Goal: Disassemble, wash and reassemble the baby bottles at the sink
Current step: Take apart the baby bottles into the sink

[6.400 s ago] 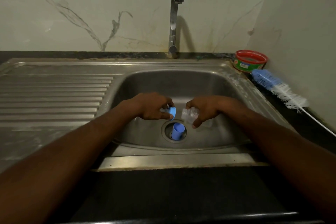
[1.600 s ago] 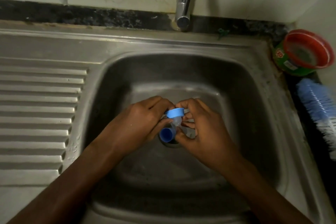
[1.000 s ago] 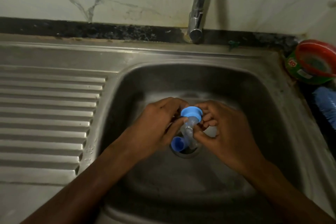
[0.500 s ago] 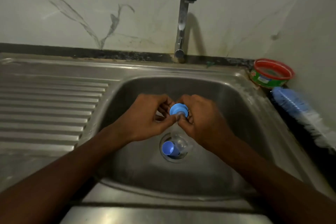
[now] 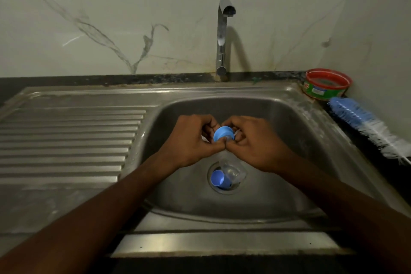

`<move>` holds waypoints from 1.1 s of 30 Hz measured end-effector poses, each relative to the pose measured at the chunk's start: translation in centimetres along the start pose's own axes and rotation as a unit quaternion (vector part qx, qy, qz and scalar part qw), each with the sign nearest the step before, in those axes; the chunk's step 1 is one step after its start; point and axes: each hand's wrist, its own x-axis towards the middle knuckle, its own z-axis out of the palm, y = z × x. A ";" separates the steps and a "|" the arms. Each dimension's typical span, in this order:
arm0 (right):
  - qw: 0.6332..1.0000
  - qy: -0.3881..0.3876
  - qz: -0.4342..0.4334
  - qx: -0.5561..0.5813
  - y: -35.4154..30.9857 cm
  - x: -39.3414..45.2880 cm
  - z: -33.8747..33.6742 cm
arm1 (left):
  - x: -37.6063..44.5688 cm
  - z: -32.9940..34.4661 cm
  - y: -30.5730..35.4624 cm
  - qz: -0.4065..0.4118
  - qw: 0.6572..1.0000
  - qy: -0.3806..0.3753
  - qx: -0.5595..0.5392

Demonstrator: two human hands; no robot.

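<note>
Dim kitchen corner, white marble-look wall point(image 5: 111, 18) with grey veins behind, second wall closing off right side. Dark stone counter strip point(image 5: 89, 78) along wall base. Stainless sink point(image 5: 278, 95) set into counter, ribbed drainboard point(image 5: 66, 140) on left half, basin on right half. Chrome tap point(image 5: 222, 35) upright at back edge of basin, spout facing forward, no water visible. Water spots and dull smears across drainboard and basin rim. Front lip of sink catching light at bottom.

Left hand point(image 5: 189, 140) and right hand point(image 5: 255, 142) together over middle of basin, thumbs touching. Blue collar ring point(image 5: 223, 133) pinched between both hands, fingers of each curled round its sides, disc face tilted toward camera. Pale clear piece peeking out beside ring at right fingers; too small to tell what.

Clear bottle point(image 5: 233, 173) lying on its side across drain opening point(image 5: 224, 191) at basin floor, near front. Blue cap point(image 5: 216, 178) just beside it on left, touching, open end toward camera.

Red-rimmed green tub point(image 5: 325, 87) at back right corner of sink, on counter against wall. Bottle brush point(image 5: 364, 124) just in front of tub along right edge of sink, blue bristles toward wall, white bristles toward front, off sink on dark counter.
</note>
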 end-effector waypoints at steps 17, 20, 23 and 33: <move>0.998 0.028 0.005 -0.061 2.0 1.0 0.7 | 0.7 1.3 -0.7 0.011 1.000 -0.001 0.008; 0.997 0.024 0.014 -0.066 2.2 1.3 1.0 | 0.8 1.6 -0.9 0.020 0.999 -0.008 0.025; 0.998 0.023 0.024 -0.059 2.3 1.4 1.0 | 0.9 1.7 -1.2 0.025 0.999 -0.015 0.034; 0.997 -0.033 0.067 -0.027 2.5 1.2 0.9 | 0.9 2.1 -1.5 0.031 0.997 -0.027 0.060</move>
